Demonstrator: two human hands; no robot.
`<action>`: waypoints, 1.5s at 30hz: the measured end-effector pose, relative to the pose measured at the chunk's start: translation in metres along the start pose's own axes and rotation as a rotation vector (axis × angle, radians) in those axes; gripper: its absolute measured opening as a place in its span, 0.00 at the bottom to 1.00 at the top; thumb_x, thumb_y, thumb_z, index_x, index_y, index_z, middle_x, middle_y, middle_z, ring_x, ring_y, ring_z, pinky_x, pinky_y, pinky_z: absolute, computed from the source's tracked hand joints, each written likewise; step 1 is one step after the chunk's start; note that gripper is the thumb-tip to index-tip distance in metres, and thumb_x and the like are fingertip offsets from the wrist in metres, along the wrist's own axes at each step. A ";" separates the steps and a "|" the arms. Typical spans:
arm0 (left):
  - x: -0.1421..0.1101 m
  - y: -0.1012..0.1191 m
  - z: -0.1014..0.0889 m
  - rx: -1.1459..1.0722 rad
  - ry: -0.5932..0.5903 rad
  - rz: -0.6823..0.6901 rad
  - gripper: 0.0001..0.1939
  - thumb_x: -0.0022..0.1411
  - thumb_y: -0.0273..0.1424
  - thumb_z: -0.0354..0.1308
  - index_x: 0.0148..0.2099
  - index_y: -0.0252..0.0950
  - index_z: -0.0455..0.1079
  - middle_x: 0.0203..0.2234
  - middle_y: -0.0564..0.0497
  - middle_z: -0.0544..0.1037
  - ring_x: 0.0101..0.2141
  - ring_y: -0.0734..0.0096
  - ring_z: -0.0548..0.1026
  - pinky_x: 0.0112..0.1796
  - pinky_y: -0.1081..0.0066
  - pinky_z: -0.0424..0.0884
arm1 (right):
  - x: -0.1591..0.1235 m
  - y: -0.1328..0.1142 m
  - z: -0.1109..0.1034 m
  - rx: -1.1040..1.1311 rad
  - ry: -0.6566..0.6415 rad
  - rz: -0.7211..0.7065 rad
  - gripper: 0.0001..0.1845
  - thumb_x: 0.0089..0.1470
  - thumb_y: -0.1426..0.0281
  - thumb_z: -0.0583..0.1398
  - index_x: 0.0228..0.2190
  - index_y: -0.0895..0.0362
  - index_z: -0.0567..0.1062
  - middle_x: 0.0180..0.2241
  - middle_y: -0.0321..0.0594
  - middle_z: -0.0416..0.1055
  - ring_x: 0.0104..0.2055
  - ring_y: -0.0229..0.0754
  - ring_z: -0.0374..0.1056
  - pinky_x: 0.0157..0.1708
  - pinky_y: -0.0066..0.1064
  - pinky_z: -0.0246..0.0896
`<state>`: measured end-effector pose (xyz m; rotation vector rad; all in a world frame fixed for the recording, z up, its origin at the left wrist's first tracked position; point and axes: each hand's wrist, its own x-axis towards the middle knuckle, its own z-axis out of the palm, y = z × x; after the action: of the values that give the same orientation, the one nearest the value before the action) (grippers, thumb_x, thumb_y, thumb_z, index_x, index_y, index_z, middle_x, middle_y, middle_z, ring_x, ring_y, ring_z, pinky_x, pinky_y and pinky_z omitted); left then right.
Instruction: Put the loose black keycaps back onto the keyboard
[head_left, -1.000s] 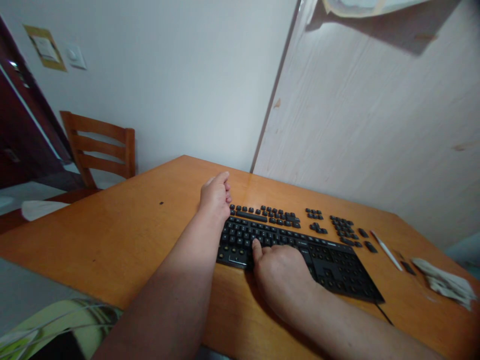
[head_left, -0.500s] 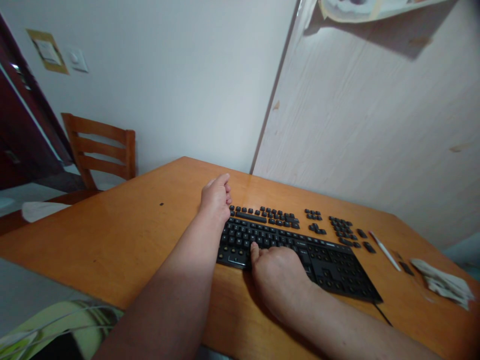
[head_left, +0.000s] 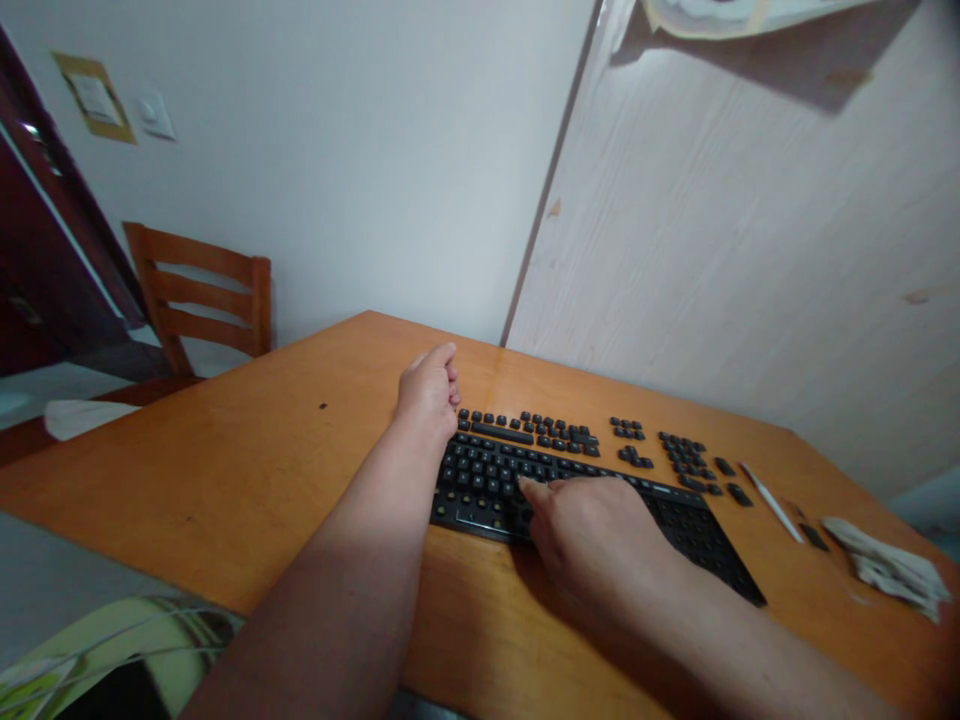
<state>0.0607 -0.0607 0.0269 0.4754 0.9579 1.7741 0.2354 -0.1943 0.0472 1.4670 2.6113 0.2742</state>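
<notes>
A black keyboard (head_left: pixel 469 521) lies on the wooden table, its left part fitted with keycaps while the number pad side and the bottom-left row have bare sockets. My right hand (head_left: pixel 589 525) is over the keyboard's middle, an extended fingertip touching the keys and the other fingers curled under, mostly hidden. Beyond the keyboard's left end, my left hand (head_left: pixel 429 385) is curled closed with the thumb on top. Whatever it may hold is hidden. Loose black keycaps (head_left: pixel 559 432) lie in groups behind the keyboard, with the long space bar (head_left: pixel 501 434) among them.
To the right on the table (head_left: pixel 285 490) are a white pen (head_left: pixel 772 502), a small dark piece (head_left: pixel 813 537) and a crumpled cloth (head_left: pixel 889 567). A tiny dark bit (head_left: pixel 323 406) lies on the left. A wooden chair (head_left: pixel 206 295) stands beyond; walls border the back.
My right hand has moved a little to the right along the keyboard, uncovering more of its bottom-left row. My left hand has stayed nearly still, closed.
</notes>
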 end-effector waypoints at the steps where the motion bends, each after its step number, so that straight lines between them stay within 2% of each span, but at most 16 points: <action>1: 0.000 0.000 0.000 0.000 0.000 0.000 0.12 0.50 0.32 0.63 0.28 0.37 0.60 0.15 0.61 0.61 0.12 0.84 0.53 0.15 0.77 0.46 | 0.000 0.000 0.000 0.001 0.000 -0.011 0.16 0.57 0.71 0.53 0.42 0.56 0.78 0.30 0.44 0.79 0.30 0.47 0.75 0.26 0.34 0.60; 6: 0.000 0.000 0.000 0.004 0.002 -0.002 0.12 0.50 0.32 0.63 0.28 0.38 0.60 0.15 0.61 0.61 0.12 0.84 0.53 0.15 0.77 0.46 | 0.001 -0.005 0.011 0.011 0.008 -0.075 0.17 0.57 0.70 0.54 0.44 0.55 0.78 0.30 0.42 0.79 0.29 0.47 0.75 0.25 0.34 0.59; 10: -0.001 0.000 0.000 0.007 0.001 -0.003 0.12 0.50 0.31 0.62 0.28 0.38 0.60 0.15 0.62 0.61 0.12 0.84 0.52 0.15 0.76 0.45 | 0.003 -0.007 0.018 0.013 0.008 -0.084 0.16 0.57 0.71 0.53 0.42 0.55 0.78 0.31 0.42 0.79 0.29 0.47 0.75 0.25 0.34 0.58; 14: -0.001 0.000 0.000 0.008 0.001 -0.010 0.12 0.50 0.31 0.62 0.28 0.38 0.60 0.14 0.62 0.61 0.12 0.84 0.53 0.15 0.76 0.45 | 0.004 -0.002 0.014 0.050 0.030 -0.075 0.15 0.56 0.70 0.54 0.40 0.54 0.79 0.30 0.41 0.79 0.29 0.47 0.74 0.26 0.34 0.58; 20: 0.001 -0.001 -0.001 0.004 -0.004 0.004 0.12 0.50 0.32 0.63 0.28 0.37 0.60 0.15 0.61 0.61 0.12 0.84 0.53 0.16 0.76 0.45 | 0.001 0.004 0.002 0.096 0.036 -0.045 0.18 0.57 0.72 0.52 0.44 0.52 0.79 0.33 0.41 0.80 0.33 0.46 0.75 0.31 0.33 0.61; 30: -0.001 0.000 0.000 0.022 0.000 -0.011 0.11 0.51 0.31 0.62 0.28 0.37 0.60 0.14 0.62 0.61 0.12 0.84 0.52 0.15 0.77 0.46 | 0.007 0.000 0.017 0.070 0.030 -0.085 0.17 0.58 0.71 0.52 0.39 0.54 0.80 0.29 0.41 0.79 0.29 0.46 0.75 0.27 0.33 0.59; 35: -0.001 0.001 0.000 0.021 0.010 -0.013 0.12 0.51 0.31 0.62 0.28 0.37 0.59 0.14 0.62 0.61 0.12 0.84 0.52 0.15 0.77 0.46 | 0.008 0.016 0.007 0.204 0.047 -0.035 0.17 0.58 0.70 0.53 0.41 0.52 0.80 0.35 0.40 0.80 0.36 0.45 0.75 0.35 0.32 0.62; 41: -0.001 0.001 0.000 0.008 -0.002 -0.010 0.11 0.51 0.32 0.62 0.28 0.37 0.60 0.14 0.62 0.61 0.12 0.84 0.52 0.15 0.77 0.46 | 0.015 0.047 -0.002 0.269 0.182 0.116 0.16 0.61 0.64 0.54 0.44 0.49 0.80 0.36 0.41 0.80 0.38 0.46 0.75 0.35 0.33 0.62; 45: 0.001 0.000 0.000 0.003 -0.008 -0.011 0.12 0.50 0.32 0.62 0.29 0.37 0.60 0.14 0.62 0.61 0.12 0.84 0.52 0.15 0.77 0.46 | 0.024 0.063 -0.002 0.282 0.197 0.191 0.16 0.60 0.62 0.56 0.44 0.48 0.81 0.36 0.42 0.80 0.39 0.48 0.74 0.34 0.34 0.60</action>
<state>0.0598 -0.0601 0.0268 0.4776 0.9564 1.7596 0.2749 -0.1422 0.0627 1.8761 2.7552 0.0727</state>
